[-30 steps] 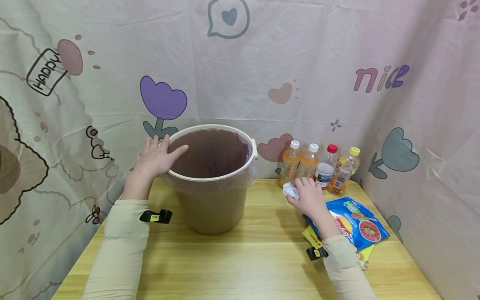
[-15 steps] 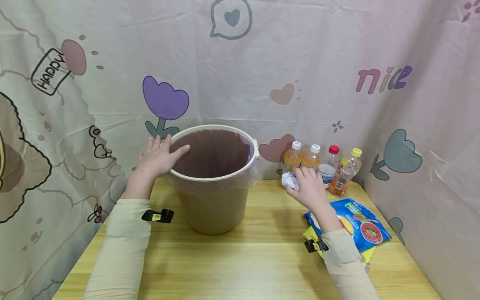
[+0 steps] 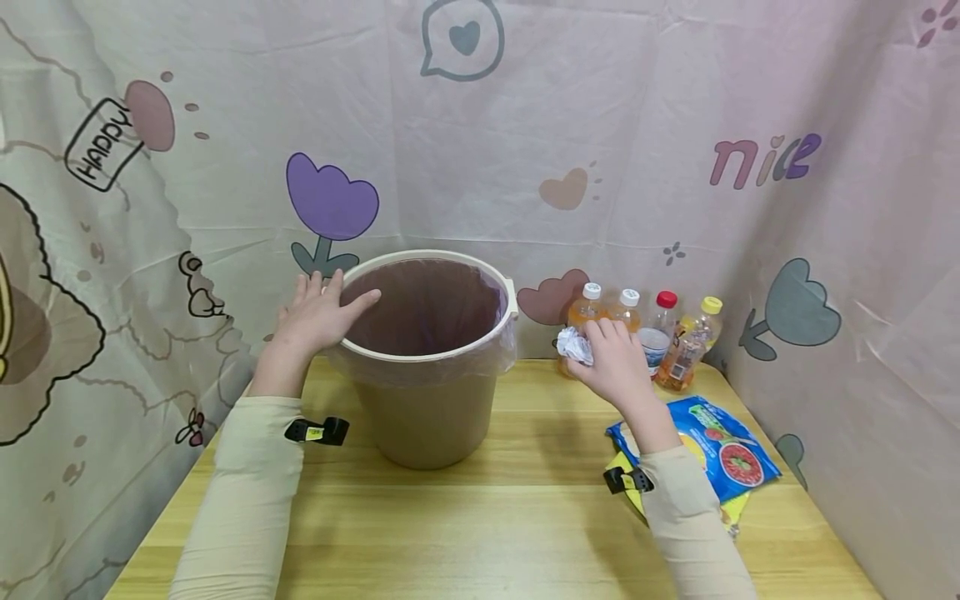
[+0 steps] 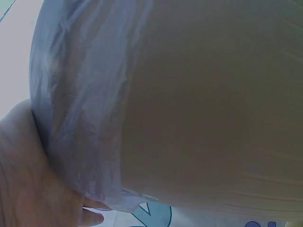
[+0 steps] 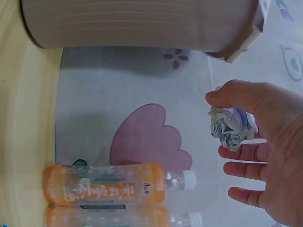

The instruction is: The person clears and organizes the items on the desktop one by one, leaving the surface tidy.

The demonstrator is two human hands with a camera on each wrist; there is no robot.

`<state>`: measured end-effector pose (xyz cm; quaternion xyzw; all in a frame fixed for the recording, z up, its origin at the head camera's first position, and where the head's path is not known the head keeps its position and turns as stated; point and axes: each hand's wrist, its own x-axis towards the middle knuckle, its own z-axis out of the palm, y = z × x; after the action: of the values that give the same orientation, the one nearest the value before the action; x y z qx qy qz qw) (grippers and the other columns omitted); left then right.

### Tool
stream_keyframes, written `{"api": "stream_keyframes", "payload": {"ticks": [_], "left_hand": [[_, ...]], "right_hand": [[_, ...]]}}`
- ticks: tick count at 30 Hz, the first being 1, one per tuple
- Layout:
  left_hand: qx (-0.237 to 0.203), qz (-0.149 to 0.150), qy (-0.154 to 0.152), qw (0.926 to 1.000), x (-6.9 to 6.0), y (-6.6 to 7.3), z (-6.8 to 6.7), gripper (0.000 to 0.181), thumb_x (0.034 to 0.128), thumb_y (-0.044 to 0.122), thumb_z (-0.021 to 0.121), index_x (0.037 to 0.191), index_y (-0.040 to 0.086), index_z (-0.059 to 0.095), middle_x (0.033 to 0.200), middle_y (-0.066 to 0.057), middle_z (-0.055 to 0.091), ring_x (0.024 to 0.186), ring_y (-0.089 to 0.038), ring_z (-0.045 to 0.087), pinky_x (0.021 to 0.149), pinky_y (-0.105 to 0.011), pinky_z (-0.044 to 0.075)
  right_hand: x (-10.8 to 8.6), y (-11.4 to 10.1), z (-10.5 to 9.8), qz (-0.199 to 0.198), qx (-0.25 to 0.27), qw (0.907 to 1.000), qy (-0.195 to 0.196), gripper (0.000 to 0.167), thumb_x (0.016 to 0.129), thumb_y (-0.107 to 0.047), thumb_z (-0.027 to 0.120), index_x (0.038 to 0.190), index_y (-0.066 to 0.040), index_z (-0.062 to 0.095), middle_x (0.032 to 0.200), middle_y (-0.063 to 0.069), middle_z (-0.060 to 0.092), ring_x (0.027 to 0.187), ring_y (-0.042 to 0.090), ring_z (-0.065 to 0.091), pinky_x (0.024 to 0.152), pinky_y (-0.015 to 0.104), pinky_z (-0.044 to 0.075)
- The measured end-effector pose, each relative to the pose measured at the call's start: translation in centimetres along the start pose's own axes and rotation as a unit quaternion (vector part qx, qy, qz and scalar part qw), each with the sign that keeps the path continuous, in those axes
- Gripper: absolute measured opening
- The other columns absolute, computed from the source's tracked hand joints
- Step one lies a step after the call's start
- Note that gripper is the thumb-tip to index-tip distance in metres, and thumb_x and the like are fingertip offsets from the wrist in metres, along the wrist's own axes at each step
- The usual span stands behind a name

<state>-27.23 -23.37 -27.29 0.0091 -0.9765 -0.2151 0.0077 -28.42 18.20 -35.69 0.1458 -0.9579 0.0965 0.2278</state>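
A crumpled paper ball (image 3: 574, 346) is pinched between the thumb and fingers of my right hand (image 3: 617, 367), held up in front of the bottles. In the right wrist view the same paper ball (image 5: 231, 127) shows printed marks, and the lower fingers are spread apart. My left hand (image 3: 311, 321) rests on the left rim of a brown trash can (image 3: 427, 417), its fingers extended and thumb over the rim. A thin clear bag lines the can and folds over its outside; the left wrist view shows this bag (image 4: 90, 104) close up beside the palm.
Two orange bottles (image 5: 104, 184) with white caps, a red-capped bottle (image 3: 657, 333) and a yellow-capped bottle (image 3: 690, 346) stand at the back right. A blue snack bag (image 3: 723, 450) lies over a yellow packet (image 3: 622, 467) on the wooden table (image 3: 450, 533). A printed cloth hangs behind.
My right hand has risen slightly, away from the table, and shifted a little left with the paper ball. My left hand stays on the can's rim.
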Motion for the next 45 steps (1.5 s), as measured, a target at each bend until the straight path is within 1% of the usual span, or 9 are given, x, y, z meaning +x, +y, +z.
{"api": "stream_keyframes", "payload": {"ticks": [8, 12, 19, 30, 37, 41, 45], "left_hand": [[-0.002, -0.001, 0.0, 1.0, 0.0, 0.1, 0.0, 0.103, 0.0883, 0.081, 0.021, 0.156, 0.007, -0.005, 0.158, -0.031, -0.013, 0.145, -0.046, -0.023, 0.109, -0.077, -0.005], [-0.002, -0.002, 0.001, 1.0, 0.0, 0.1, 0.0, 0.103, 0.0885, 0.08, 0.021, 0.156, 0.007, -0.003, 0.159, -0.031, -0.012, 0.146, -0.046, -0.022, 0.109, -0.077, -0.005], [-0.003, -0.003, 0.003, 1.0, -0.1, 0.1, 0.1, 0.103, 0.0886, 0.08, 0.022, 0.157, 0.006, -0.001, 0.159, -0.03, -0.011, 0.146, -0.046, -0.021, 0.109, -0.076, -0.005], [-0.004, -0.002, 0.003, 1.0, 0.0, 0.1, 0.2, 0.103, 0.0882, 0.081, 0.021, 0.156, 0.007, -0.003, 0.159, -0.03, -0.012, 0.146, -0.046, -0.022, 0.109, -0.076, -0.005], [-0.004, -0.002, 0.001, 1.0, 0.0, 0.1, 0.3, 0.105, 0.087, 0.082, 0.021, 0.156, 0.007, -0.003, 0.159, -0.03, -0.011, 0.146, -0.046, -0.021, 0.109, -0.076, -0.005], [-0.006, -0.002, 0.002, 1.0, 0.0, 0.1, 0.3, 0.104, 0.0877, 0.081, 0.021, 0.157, 0.007, -0.003, 0.159, -0.03, -0.012, 0.146, -0.045, -0.021, 0.109, -0.076, -0.005], [-0.005, -0.002, 0.003, 1.0, -0.1, 0.1, 0.2, 0.104, 0.088, 0.081, 0.021, 0.157, 0.007, -0.003, 0.159, -0.029, -0.013, 0.146, -0.046, -0.021, 0.109, -0.076, -0.005]], "right_hand": [[0.6, -0.6, -1.1, -0.011, 0.001, 0.9999, 0.013, 0.048, 0.081, -0.041, 0.071, 0.111, -0.007, 0.056, 0.114, 0.014, 0.059, 0.114, 0.035, 0.05, 0.092, 0.055, 0.041], [0.9, -0.9, -1.4, -0.022, -0.002, 0.9993, 0.031, 0.047, 0.081, -0.041, 0.071, 0.111, -0.007, 0.058, 0.114, 0.014, 0.06, 0.113, 0.035, 0.051, 0.091, 0.054, 0.042], [1.5, -1.9, -2.0, -0.042, 0.003, 0.9975, 0.057, 0.045, 0.08, -0.04, 0.072, 0.109, -0.009, 0.059, 0.11, 0.012, 0.061, 0.11, 0.035, 0.053, 0.088, 0.053, 0.043], [2.3, -3.3, -3.2, -0.056, 0.012, 0.9957, 0.073, 0.041, 0.081, -0.039, 0.069, 0.107, -0.01, 0.058, 0.105, 0.01, 0.059, 0.107, 0.032, 0.052, 0.087, 0.053, 0.044], [3.0, -4.1, -3.7, -0.068, 0.015, 0.9938, 0.086, 0.04, 0.081, -0.039, 0.066, 0.109, -0.011, 0.058, 0.104, 0.008, 0.059, 0.106, 0.031, 0.053, 0.083, 0.05, 0.044], [3.4, -4.7, -4.2, -0.077, 0.016, 0.9929, 0.09, 0.041, 0.082, -0.039, 0.067, 0.11, -0.011, 0.058, 0.104, 0.009, 0.059, 0.105, 0.032, 0.054, 0.082, 0.049, 0.044], [3.8, -5.5, -4.7, -0.082, 0.022, 0.9922, 0.091, 0.041, 0.082, -0.038, 0.067, 0.111, -0.011, 0.058, 0.107, 0.01, 0.06, 0.108, 0.032, 0.053, 0.084, 0.05, 0.043]]}}
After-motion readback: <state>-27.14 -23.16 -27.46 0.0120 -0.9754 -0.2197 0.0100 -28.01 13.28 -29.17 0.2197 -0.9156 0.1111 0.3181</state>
